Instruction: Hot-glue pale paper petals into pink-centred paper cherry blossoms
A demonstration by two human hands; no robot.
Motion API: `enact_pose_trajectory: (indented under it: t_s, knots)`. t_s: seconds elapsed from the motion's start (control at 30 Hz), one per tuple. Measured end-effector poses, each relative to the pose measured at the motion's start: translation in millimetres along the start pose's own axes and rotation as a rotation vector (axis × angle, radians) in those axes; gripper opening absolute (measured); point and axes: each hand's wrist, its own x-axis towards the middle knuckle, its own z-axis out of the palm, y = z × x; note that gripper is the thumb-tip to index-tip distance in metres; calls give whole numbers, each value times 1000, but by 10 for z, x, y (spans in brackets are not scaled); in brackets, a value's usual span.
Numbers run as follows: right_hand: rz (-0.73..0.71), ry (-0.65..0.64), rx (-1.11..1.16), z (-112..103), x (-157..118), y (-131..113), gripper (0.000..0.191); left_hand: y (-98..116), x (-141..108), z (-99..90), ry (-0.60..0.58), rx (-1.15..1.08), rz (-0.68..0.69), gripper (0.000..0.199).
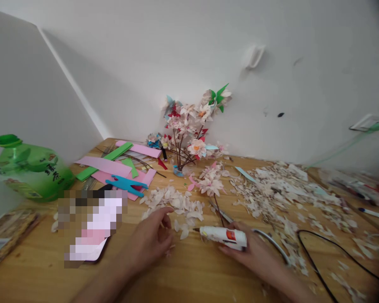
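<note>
The forearms and two bare hands are held low at the bottom centre of the frame, over a wooden tabletop (189, 277); the right hand (251, 250) is closed around a white hot glue gun (222, 237), its nozzle directed left towards the left hand (148, 240), whose fingers are drawn together, though whether anything is pinched between them cannot be told. The tabletop is backed by white walls meeting in a corner at upper left of centre; a large green plastic bottle (31, 168) is lying on its side at the left, and a pixelated object (91, 227) is obscured at lower left. Spread over the right half of the table is a broad drift of loose paper petals (281, 193), with a smaller heap of petals (172, 202) just beyond the left hand; a large blossom branch (189, 134) has been made up and stands in a blue holder (178, 171) by the corner, while a shorter flowered stem (211, 181) is laid on the table ahead of the hands; many petals are left unattached; pink and green paper strips (104, 166) and a blue paper cut-out (126, 185) are placed at upper left; a black cable (322, 248) is curved across the lower right.
</note>
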Motion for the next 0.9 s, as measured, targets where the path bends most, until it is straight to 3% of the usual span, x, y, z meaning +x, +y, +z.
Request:
enact_pose_trajectory:
  t_s: [0.1, 0.33, 0.5, 0.63, 0.7, 0.8, 0.9]
  knots:
    - [4, 20, 137, -70, 26, -13, 18, 42, 18, 139, 45, 158, 15, 37]
    - [68, 113, 449, -133, 128, -68, 25, 38, 79, 360, 27, 325, 15, 45]
    - [82, 137, 663, 21, 176, -85, 24, 11, 86, 350, 11, 313, -21, 43]
    - [274, 192, 890, 94, 190, -143, 26, 15, 85, 265, 128, 284, 25, 38]
    - [357, 192, 1064, 101, 199, -216, 29, 16, 106, 213, 249, 287, 133, 35]
    - [420, 149, 1288, 91, 212, -380, 27, 46, 145, 127, 429, 358, 431, 26]
    - [460, 62, 1423, 87, 222, -564, 28, 111, 142, 43, 442, 430, 748, 21]
